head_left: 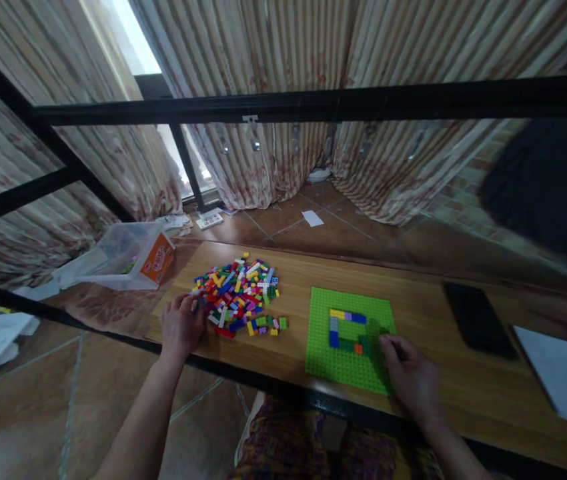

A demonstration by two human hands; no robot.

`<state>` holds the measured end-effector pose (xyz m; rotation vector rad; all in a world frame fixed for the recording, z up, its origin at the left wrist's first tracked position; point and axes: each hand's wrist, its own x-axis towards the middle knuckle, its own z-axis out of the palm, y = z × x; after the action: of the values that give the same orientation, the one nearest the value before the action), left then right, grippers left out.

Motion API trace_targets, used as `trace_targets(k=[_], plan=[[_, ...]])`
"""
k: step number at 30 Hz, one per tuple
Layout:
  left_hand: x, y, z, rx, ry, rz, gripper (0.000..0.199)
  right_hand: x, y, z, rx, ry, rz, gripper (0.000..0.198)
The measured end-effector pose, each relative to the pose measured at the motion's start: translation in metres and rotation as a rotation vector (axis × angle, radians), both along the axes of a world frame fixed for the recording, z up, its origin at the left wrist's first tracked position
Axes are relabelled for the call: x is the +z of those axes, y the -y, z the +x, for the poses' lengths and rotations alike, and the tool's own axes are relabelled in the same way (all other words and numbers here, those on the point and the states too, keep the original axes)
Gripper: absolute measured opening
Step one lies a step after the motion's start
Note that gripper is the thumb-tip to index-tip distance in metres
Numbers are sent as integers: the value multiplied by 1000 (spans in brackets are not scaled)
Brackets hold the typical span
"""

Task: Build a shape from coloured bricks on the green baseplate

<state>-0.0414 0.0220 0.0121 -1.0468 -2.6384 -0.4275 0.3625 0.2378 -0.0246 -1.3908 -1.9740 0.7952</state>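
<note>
A pile of small building bricks [233,287] in many colours lies on the left part of the wooden table. My left hand [182,323] rests at the pile's left edge, fingers bent together among the bricks; their tips are hidden. Towards the right lies a green studded baseplate [323,367]. On it, bricks in yellow, purple, blue, grey, green and orange form a rectangular outline [334,333]. Over the plate's right edge is my right hand [411,373], thumb and forefinger closed in a pinch beside the outline. Whatever they hold cannot be made out.
A dark phone-like slab [480,320] and a white sheet [561,377] lie on the table [283,353] to the right. A clear plastic bin [118,257] stands at the left. Black metal bars [283,107] cross behind. A blurred person in dark clothing [548,187] is at the right.
</note>
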Motion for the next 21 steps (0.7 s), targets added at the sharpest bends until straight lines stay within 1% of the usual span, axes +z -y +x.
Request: trace_targets(k=[3,4,6,7,8,9,11,13,14,15,16,18,21], plan=[[11,0,3,-38,27,124,27,4,1,-3,26,-21,30,41],[17,0,7,-24,51,166,29,4,1,-4,32,-31,40,40],[28,-5,18,-2,115,237,32,5,1,-5,33,-61,50,38],[32,-9,27,-34,164,268,32,5,2,-6,29,-75,52,37],[37,-15,38,-89,222,308,32,5,2,-7,26,-89,56,36],[40,-23,51,-174,298,354,31,5,2,-7,27,-101,60,35],[42,-41,82,-341,418,371,29,6,2,-8,35,-120,66,34],[40,-63,117,-487,485,365,27,8,2,-9,44,-136,70,32],[38,-73,135,-544,484,390,22,9,2,-9,46,-142,72,32],[36,-84,151,-664,497,324,21,10,2,-9,48,-147,74,31],[34,-95,166,-720,501,287,21,10,2,-9,51,-151,76,30],[30,-116,191,-785,506,195,24,12,2,-10,57,-159,77,29],[28,-146,213,-849,450,1,27,15,2,-11,66,-161,70,28]])
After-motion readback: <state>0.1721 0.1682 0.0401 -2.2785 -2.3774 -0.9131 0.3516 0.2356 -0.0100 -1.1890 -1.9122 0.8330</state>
